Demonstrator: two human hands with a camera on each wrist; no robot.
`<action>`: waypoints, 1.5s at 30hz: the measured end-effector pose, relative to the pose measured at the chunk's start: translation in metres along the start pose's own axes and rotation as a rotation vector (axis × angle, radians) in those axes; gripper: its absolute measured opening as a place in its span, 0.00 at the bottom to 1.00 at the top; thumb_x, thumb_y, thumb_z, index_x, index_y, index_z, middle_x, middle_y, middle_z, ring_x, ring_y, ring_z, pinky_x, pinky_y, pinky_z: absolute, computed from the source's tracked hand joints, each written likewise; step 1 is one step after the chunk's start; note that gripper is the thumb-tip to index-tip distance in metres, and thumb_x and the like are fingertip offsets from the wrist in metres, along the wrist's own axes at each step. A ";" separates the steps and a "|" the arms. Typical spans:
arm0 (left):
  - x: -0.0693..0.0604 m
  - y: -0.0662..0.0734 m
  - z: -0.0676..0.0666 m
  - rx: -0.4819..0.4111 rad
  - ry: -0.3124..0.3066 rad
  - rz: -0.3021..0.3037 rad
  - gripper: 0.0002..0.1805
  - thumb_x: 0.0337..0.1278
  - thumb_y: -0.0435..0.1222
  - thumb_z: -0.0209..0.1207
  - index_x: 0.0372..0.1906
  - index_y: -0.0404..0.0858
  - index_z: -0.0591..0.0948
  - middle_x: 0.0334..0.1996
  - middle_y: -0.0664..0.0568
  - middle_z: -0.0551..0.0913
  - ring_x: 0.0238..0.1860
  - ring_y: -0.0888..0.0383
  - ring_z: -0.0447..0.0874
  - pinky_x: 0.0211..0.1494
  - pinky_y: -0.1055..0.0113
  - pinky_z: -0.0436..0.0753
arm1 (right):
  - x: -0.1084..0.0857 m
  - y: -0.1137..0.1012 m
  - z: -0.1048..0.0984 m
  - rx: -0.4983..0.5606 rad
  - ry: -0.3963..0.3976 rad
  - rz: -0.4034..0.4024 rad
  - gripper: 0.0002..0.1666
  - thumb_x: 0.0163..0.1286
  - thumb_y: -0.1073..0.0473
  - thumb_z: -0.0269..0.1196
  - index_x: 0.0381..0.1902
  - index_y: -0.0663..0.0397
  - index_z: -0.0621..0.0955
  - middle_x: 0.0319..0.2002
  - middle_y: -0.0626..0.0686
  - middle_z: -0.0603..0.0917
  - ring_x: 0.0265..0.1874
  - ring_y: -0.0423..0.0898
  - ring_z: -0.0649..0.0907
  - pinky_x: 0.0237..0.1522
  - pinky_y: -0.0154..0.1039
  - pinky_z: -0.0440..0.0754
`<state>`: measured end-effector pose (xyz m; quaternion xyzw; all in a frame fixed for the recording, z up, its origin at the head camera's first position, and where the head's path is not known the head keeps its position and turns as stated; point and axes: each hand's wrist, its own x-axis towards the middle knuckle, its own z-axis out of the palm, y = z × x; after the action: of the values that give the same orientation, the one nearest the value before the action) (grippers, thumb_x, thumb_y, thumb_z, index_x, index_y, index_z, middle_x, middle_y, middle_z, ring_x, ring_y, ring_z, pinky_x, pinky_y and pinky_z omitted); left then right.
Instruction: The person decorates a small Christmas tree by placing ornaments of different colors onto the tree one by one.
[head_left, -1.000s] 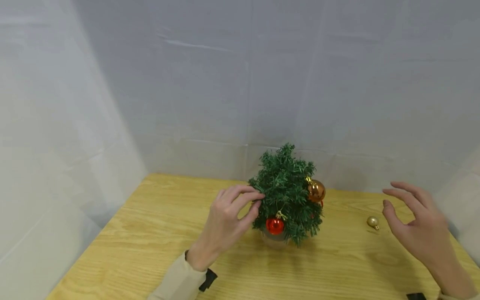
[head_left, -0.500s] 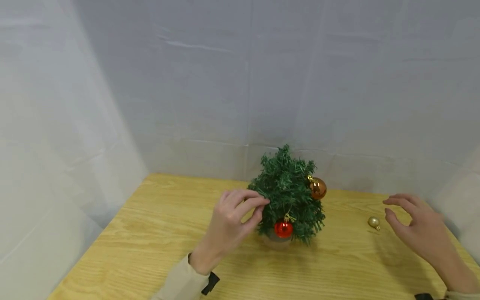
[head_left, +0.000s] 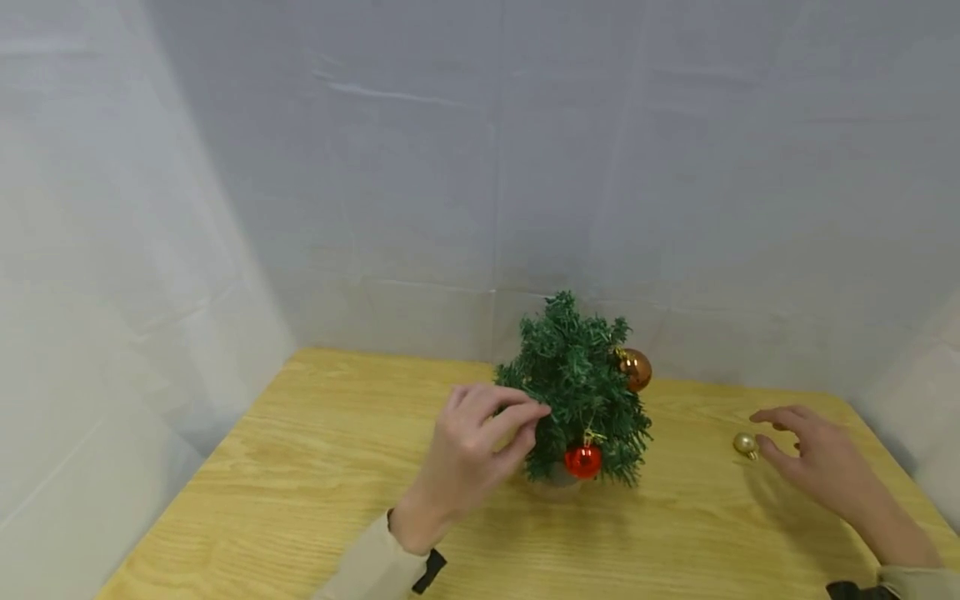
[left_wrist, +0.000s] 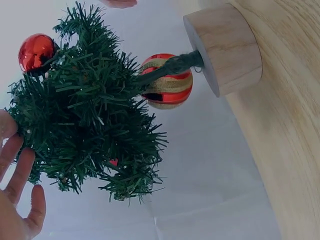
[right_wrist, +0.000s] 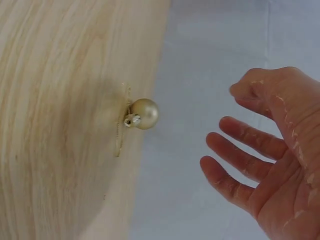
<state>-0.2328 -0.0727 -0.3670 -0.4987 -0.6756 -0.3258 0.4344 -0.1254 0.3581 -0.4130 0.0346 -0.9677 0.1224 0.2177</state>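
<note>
A small artificial Christmas tree (head_left: 573,367) stands on a round wooden base (left_wrist: 227,50). My left hand (head_left: 461,454) pinches a branch on the tree's left side between thumb and fingertips. Hanging on the tree are a shiny red ball (head_left: 582,460) in front and a copper ball (head_left: 636,370) at the right. A red and gold striped ball (left_wrist: 175,92) shows by the trunk in the left wrist view. My right hand (head_left: 821,467) hovers just right of a small gold bauble (right_wrist: 145,114) lying on the table, fingers spread and holding nothing.
The wooden table (head_left: 300,467) reaches back to a pale cloth backdrop (head_left: 420,183). More cloth hangs along both sides. A thin gold cord (right_wrist: 118,140) lies beside the gold bauble.
The tree has turned: its red ball has shifted right, and the copper ball has moved slightly up and back. My left hand has moved rightward with it. My right hand has come closer to the gold bauble.
</note>
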 end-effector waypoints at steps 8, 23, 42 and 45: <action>0.001 -0.008 0.002 -0.051 0.014 0.032 0.09 0.60 0.30 0.66 0.42 0.45 0.90 0.38 0.55 0.88 0.38 0.58 0.84 0.45 0.63 0.79 | -0.008 -0.011 0.004 -0.001 -0.162 0.127 0.19 0.67 0.61 0.69 0.54 0.63 0.84 0.51 0.72 0.82 0.40 0.65 0.87 0.28 0.49 0.83; 0.005 -0.029 0.006 -0.154 0.008 0.133 0.08 0.65 0.34 0.63 0.41 0.47 0.91 0.38 0.57 0.88 0.39 0.60 0.85 0.45 0.65 0.78 | -0.028 -0.028 0.012 -0.058 -0.239 0.216 0.16 0.63 0.64 0.69 0.49 0.63 0.86 0.42 0.60 0.86 0.31 0.46 0.83 0.28 0.39 0.79; 0.008 -0.027 0.014 -0.223 0.014 0.215 0.07 0.64 0.36 0.66 0.42 0.48 0.91 0.39 0.58 0.87 0.42 0.62 0.85 0.49 0.66 0.78 | -0.041 -0.037 0.013 -0.036 -0.286 0.297 0.08 0.61 0.67 0.70 0.39 0.57 0.85 0.33 0.51 0.82 0.27 0.39 0.80 0.27 0.35 0.78; 0.008 -0.024 0.016 -0.225 0.010 0.220 0.07 0.63 0.35 0.67 0.43 0.48 0.91 0.39 0.59 0.87 0.43 0.62 0.84 0.49 0.66 0.78 | -0.042 -0.039 0.014 -0.046 -0.264 0.292 0.08 0.59 0.68 0.69 0.36 0.53 0.83 0.32 0.49 0.81 0.27 0.36 0.77 0.27 0.35 0.75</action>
<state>-0.2613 -0.0627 -0.3660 -0.6135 -0.5741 -0.3524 0.4122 -0.0888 0.3177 -0.4352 -0.0953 -0.9852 0.1247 0.0696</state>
